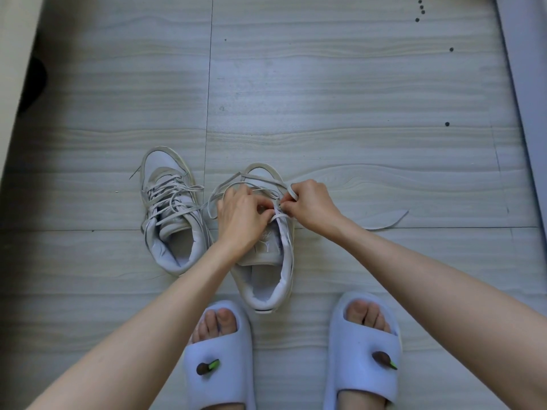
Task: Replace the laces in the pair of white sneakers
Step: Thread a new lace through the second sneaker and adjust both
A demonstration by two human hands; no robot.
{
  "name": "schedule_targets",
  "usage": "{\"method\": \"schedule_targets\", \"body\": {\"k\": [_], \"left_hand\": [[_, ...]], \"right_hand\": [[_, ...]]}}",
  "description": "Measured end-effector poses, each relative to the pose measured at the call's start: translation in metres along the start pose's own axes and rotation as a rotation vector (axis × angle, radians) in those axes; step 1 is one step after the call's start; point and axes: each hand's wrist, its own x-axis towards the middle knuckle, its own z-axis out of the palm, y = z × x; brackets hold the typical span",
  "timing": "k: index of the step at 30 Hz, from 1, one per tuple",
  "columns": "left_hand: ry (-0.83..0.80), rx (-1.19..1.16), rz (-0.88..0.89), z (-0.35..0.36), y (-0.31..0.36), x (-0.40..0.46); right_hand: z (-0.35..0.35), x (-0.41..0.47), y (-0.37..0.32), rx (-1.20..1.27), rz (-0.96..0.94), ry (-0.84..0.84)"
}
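Two white sneakers stand on the floor, toes pointing away from me. The left sneaker has loose laces threaded across its front, ends trailing out. Over the right sneaker both my hands work. My left hand pinches the white lace near the eyelets. My right hand grips a loop of the same lace at the shoe's right side. The slack lace curls in loops over the toe. The eyelets under my fingers are hidden.
A loose insole lies flat on the grey wood-grain floor to the right of the shoes. My feet in white slippers stand just behind the right sneaker. A wall edge runs down the right, a pale edge along the left.
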Motion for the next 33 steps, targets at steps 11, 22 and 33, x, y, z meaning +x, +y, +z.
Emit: {"method": "schedule_targets", "body": {"k": [11,22,33], "left_hand": [[0.094,-0.083,0.151,0.007,-0.009,0.004],[0.103,-0.843,0.179,-0.025,-0.012,-0.025],[0.064,-0.868,0.059,-0.012,-0.013,-0.029]], "right_hand": [[-0.004,-0.01,0.005,0.576,0.247,0.062],[-0.04,-0.036,0.046,1.013,0.357,0.18],[-0.035,-0.053,0.134,-0.52,0.184,0.12]]}}
